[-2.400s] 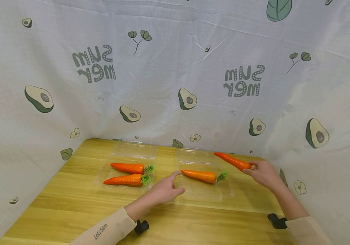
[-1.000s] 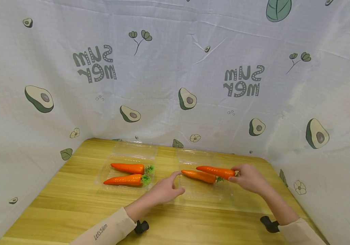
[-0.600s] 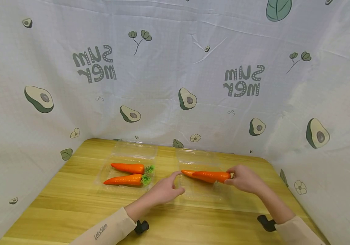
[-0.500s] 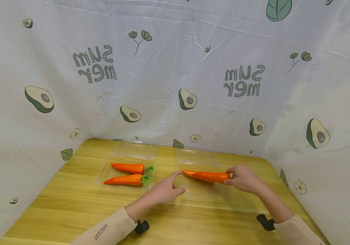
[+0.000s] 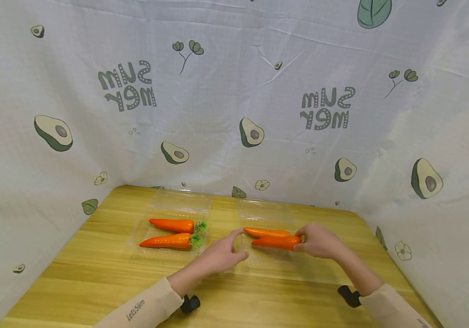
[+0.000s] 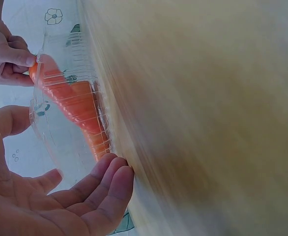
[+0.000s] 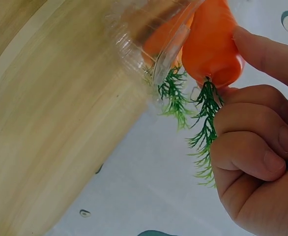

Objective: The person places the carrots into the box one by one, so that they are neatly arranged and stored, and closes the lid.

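My right hand (image 5: pixel 320 241) pinches an orange carrot (image 5: pixel 276 243) by its thick leafy end. In the right wrist view its green leaves (image 7: pixel 205 132) hang beside the curled fingers. The carrot lies low over the right-hand clear plastic box (image 5: pixel 267 261), its tip pointing left. Another carrot (image 5: pixel 265 232) is in that box, just behind the held one and partly covered by it. My left hand (image 5: pixel 219 256) is at the box's left side with index finger and thumb spread. In the left wrist view a fingertip of it touches the box rim (image 6: pixel 34 115).
A second clear box (image 5: pixel 136 237) stands to the left with its lid laid back. Inside it are two carrots (image 5: pixel 166 240) with leaves to the right. Both boxes sit on a wooden table (image 5: pixel 95 282). A printed curtain (image 5: pixel 218 100) encloses the back and sides.
My right hand has brought the carrot left and down from the box's right side, across the carrot inside, to the near side of it. The left hand has stayed put.
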A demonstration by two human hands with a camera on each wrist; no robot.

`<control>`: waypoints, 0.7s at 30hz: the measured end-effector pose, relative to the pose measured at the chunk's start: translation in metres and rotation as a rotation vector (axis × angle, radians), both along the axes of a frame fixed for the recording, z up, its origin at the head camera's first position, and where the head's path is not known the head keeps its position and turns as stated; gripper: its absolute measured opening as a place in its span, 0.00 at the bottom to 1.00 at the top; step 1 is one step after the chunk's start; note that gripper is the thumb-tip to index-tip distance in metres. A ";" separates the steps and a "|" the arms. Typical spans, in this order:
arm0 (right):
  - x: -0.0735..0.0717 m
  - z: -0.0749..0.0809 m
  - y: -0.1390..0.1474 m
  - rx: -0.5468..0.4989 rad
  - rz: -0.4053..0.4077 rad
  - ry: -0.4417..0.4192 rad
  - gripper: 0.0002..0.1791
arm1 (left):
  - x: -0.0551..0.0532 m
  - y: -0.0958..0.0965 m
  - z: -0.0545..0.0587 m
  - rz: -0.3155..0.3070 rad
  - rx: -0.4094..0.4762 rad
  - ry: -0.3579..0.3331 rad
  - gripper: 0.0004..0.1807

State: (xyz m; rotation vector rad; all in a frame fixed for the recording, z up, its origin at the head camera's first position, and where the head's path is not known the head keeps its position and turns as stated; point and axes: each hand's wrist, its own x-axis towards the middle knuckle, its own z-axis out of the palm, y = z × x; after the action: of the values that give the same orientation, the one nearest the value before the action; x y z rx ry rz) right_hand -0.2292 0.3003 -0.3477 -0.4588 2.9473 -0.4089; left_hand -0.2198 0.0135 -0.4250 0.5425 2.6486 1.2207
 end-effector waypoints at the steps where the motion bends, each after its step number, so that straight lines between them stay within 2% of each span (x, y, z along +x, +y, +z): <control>1: 0.000 0.000 -0.001 0.004 0.001 -0.001 0.17 | 0.000 0.000 0.000 0.000 -0.001 0.000 0.40; 8: -0.002 -0.002 -0.007 0.018 0.043 -0.007 0.16 | -0.001 0.000 -0.001 -0.001 0.001 0.002 0.40; 15: -0.004 -0.009 -0.009 -0.010 0.052 -0.052 0.09 | 0.000 0.000 -0.001 -0.006 0.009 -0.003 0.40; 21: -0.008 -0.017 -0.008 -0.013 0.046 -0.092 0.07 | -0.001 0.000 -0.002 -0.009 0.011 -0.004 0.40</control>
State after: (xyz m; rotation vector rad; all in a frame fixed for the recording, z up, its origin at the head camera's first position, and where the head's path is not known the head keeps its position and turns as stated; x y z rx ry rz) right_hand -0.2368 0.2918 -0.3646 -0.4943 2.8414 -0.4317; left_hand -0.2208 0.0132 -0.4272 0.5531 2.6347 1.2339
